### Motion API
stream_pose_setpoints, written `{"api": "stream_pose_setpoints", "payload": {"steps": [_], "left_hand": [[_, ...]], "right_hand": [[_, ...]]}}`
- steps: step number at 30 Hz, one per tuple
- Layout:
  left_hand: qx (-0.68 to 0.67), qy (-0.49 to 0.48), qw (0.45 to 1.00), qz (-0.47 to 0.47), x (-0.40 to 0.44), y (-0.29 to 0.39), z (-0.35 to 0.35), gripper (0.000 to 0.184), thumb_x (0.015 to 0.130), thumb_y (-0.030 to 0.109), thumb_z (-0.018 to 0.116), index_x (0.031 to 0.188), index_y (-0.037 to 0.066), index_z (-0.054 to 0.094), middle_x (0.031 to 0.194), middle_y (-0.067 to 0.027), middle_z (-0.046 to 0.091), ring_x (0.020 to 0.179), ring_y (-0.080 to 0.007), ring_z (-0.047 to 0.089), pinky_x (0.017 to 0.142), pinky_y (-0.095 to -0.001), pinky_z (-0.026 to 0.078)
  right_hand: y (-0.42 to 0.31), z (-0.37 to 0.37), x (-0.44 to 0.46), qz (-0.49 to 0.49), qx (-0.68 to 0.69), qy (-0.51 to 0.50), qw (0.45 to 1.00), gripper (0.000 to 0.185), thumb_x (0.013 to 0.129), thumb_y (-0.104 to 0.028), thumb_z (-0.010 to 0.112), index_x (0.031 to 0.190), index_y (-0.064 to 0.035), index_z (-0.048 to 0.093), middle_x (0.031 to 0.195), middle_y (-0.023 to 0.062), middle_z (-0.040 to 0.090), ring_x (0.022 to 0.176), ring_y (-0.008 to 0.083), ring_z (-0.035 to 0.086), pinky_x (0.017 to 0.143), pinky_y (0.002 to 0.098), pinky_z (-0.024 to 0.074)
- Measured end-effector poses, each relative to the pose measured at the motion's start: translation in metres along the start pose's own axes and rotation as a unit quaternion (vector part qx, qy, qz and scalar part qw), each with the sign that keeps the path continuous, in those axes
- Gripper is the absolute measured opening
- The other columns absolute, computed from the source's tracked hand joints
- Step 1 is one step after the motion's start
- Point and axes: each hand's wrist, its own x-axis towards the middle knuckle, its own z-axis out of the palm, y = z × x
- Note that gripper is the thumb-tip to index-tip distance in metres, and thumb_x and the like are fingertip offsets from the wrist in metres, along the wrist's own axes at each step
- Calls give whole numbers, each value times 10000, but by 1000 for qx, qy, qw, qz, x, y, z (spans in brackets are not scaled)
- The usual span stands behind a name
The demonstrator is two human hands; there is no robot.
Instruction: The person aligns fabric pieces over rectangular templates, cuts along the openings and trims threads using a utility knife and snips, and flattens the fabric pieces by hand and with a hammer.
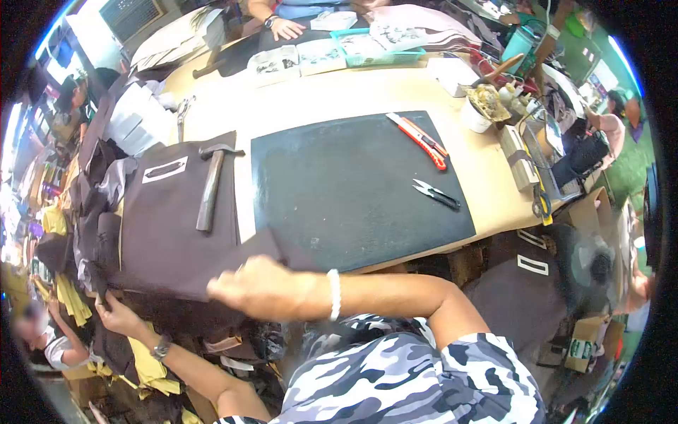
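Observation:
My right hand (260, 288), with a white bead bracelet at its wrist, is closed on the near edge of a dark brown fabric panel (169, 201). A folded flap (265, 246) of dark fabric rises behind that hand. Lower left, my left hand (121, 316) pinches dark fabric (104, 279) hanging by the table's left edge; a watch is on that wrist. On the brown panel lie a hammer (211, 187) and a white rectangular frame piece (165, 170) around a dark slot. Right of them, a black mat (339, 191) carries a red utility knife (421, 141) and thread snips (436, 194).
Trays of small parts (274, 65) and a teal tray (378, 56) stand at the far side, near another person's hand (288, 28). A white glue-stained tub (476, 115) and scissors (542, 205) sit at right. Dark fabric with white frames (532, 265) lies lower right.

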Motion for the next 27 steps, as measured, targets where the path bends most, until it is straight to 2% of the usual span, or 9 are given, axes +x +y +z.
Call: {"api": "stream_pose_setpoints", "payload": {"steps": [3, 7, 8, 13, 17, 21, 22, 25, 27], "left_hand": [[96, -48, 992, 70, 49, 2, -15, 251, 910, 171, 581, 1068, -16, 635, 1030, -131, 670, 910, -244, 632, 813, -332, 470], [15, -139, 989, 47, 115, 51, 45, 313, 922, 180, 546, 1184, 14, 587, 1139, -160, 630, 1019, -253, 608, 873, -318, 449], [-32, -83, 978, 190, 122, 45, 86, 321, 909, 129, 512, 1207, 29, 573, 1144, -171, 622, 1043, -274, 601, 883, -333, 453], [-129, -183, 945, 239, 33, 197, 212, 245, 947, 205, 431, 1041, 64, 608, 900, -197, 643, 789, -396, 610, 666, -456, 469], [-137, -198, 931, 275, -46, 263, 290, 167, 880, 149, 513, 1009, 118, 614, 818, -136, 651, 725, -317, 638, 605, -424, 506], [-150, -309, 904, 253, -84, 306, 320, 141, 887, 203, 560, 989, 115, 602, 821, -143, 647, 810, -328, 627, 697, -441, 478], [-111, -358, 891, 257, -81, 320, 304, 218, 882, 211, 573, 1069, 100, 591, 966, -159, 641, 958, -326, 600, 791, -443, 455], [-187, -246, 897, 317, -89, 340, 268, 372, 878, 247, 587, 1200, 69, 537, 1166, -186, 580, 1143, -348, 513, 929, -448, 399], [-222, -371, 839, 331, -104, 347, 215, 526, 866, 291, 607, 1306, 48, 451, 1305, -204, 486, 1266, -368, 399, 1016, -450, 342]], "right_hand": [[-34, 5, 17, -27, 90, 21, 995, 221, 790, -61, 529, 1001, -17, 479, 692, 105, 554, 598, 283, 634, 463, 377, 491], [-8, -18, 10, 52, 64, 133, 988, 312, 819, -103, 580, 1118, -34, 524, 903, 151, 641, 676, 285, 658, 506, 377, 519], [8, -24, 1, 107, 49, 135, 984, 332, 819, -117, 599, 1138, -50, 534, 952, 154, 644, 701, 295, 657, 530, 377, 524], [64, -64, -81, 286, -122, 190, 931, 386, 827, -149, 624, 1187, -55, 521, 897, 174, 663, 706, 340, 652, 579, 408, 523], [77, -93, -135, 366, -228, 202, 880, 422, 829, -172, 643, 1214, -58, 515, 872, 184, 663, 689, 335, 652, 568, 395, 512], [79, -107, -157, 422, -291, 201, 835, 448, 803, -175, 680, 1199, -38, 524, 789, 161, 662, 604, 315, 640, 533, 391, 496], [79, -108, -160, 453, -288, 185, 823, 447, 795, -175, 690, 1188, -28, 533, 811, 153, 666, 623, 304, 646, 536, 380, 496], [89, -101, -170, 396, -331, 234, 824, 455, 788, -185, 695, 1184, -25, 540, 899, 137, 653, 750, 291, 639, 633, 367, 495], [82, -110, -167, 422, -349, 213, 809, 424, 794, -189, 684, 1163, -21, 561, 961, 130, 621, 854, 291, 600, 730, 380, 468]]}}
